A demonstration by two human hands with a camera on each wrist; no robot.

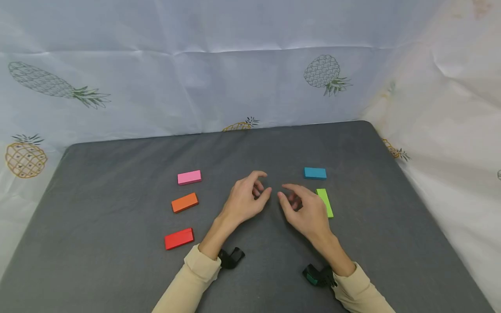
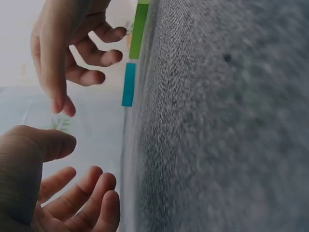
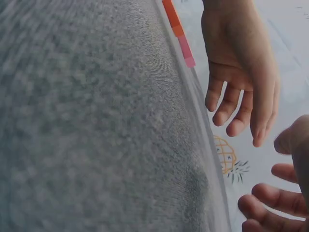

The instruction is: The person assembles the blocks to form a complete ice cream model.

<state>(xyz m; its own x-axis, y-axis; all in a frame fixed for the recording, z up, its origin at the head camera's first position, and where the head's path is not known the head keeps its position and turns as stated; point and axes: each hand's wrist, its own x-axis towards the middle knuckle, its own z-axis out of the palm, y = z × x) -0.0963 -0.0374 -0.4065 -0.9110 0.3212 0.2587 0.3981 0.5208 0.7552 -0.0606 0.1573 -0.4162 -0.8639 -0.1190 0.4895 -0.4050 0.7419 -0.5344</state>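
- A grey, fabric-textured table (image 1: 117,269) with rounded far corners is bearing the following.
- On its left, a pink block (image 1: 189,177) is lying farthest away, an orange block (image 1: 185,203) is lying nearer, and a red block (image 1: 179,239) is lying nearest, all apart.
- On its right, a blue block (image 1: 315,173) is lying just beyond a lime-green block (image 1: 325,201).

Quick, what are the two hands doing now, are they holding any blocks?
Left hand: open, fingers loosely bent, holding nothing.
Right hand: open, fingers loosely bent, holding nothing.
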